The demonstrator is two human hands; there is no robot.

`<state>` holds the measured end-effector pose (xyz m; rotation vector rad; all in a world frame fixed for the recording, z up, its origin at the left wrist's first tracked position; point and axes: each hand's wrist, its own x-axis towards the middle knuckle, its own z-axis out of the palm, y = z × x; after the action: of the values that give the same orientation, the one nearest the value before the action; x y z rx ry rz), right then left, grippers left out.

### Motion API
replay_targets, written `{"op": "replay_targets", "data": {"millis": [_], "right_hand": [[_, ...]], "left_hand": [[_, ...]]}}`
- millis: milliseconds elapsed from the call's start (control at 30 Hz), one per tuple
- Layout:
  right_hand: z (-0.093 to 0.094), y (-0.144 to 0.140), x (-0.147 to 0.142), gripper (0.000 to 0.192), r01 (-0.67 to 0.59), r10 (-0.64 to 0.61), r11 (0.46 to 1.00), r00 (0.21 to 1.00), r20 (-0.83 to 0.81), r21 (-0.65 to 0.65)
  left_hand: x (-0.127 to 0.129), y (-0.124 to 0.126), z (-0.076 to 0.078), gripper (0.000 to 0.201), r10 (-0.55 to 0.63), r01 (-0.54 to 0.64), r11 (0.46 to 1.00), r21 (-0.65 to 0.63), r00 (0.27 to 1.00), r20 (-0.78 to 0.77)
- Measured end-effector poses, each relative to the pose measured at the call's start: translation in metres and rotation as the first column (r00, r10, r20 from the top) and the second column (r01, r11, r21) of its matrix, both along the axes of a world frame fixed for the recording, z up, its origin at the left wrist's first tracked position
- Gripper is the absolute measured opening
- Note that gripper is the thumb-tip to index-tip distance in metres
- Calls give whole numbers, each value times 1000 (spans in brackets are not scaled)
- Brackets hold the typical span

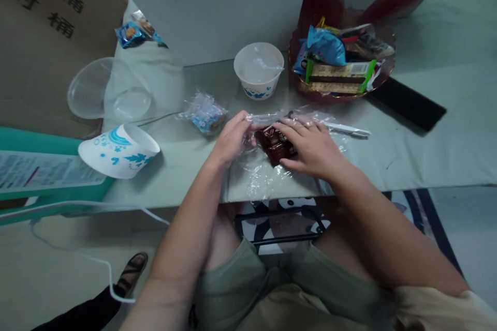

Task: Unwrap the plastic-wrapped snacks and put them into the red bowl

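Your left hand [232, 137] and right hand [310, 147] meet over the pale green tabletop [427, 150], fingers pinching a dark brown snack packet [275, 145] lying on a crinkled clear plastic bag [267, 176]; behind stand a white blue-patterned paper bowl [259, 70] and a red dish of wrapped snacks [382, 75]

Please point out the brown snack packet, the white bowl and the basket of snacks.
brown snack packet [275, 146], head view, middle of wrapper.
white bowl [259, 84], head view, outer wall.
basket of snacks [306, 90], head view, front rim.
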<state>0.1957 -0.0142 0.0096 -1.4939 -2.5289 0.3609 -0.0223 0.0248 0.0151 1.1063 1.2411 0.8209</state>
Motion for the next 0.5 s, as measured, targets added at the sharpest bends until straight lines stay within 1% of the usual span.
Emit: {"op": "replay_targets", "data": {"millis": [67,133,233,333,433,500], "right_hand": [[2,-1,-2,80,26,-26,999,1000,16,26],[5,-4,-4,74,32,-34,997,999,33,70],[7,-9,-4,53,32,-41,986,997,57,162],[7,-13,-2,36,16,-32,972,997,66,233],[7,-15,4,27,-35,20,982,996,82,184],[10,-18,8,23,-47,45,987,999,16,157]], "left_hand": [[0,-2,3,19,5,-3,999,-34,997,73],[0,-2,4,23,39,-36,999,-35,995,94],[0,0,2,26,168,-169,985,19,984,62],[0,5,-4,22,320,-320,945,69,947,11],[1,9,-10,20,391,-386,919,75,919,-52],[2,11,-13,20,403,-398,914,78,912,-70]]}}
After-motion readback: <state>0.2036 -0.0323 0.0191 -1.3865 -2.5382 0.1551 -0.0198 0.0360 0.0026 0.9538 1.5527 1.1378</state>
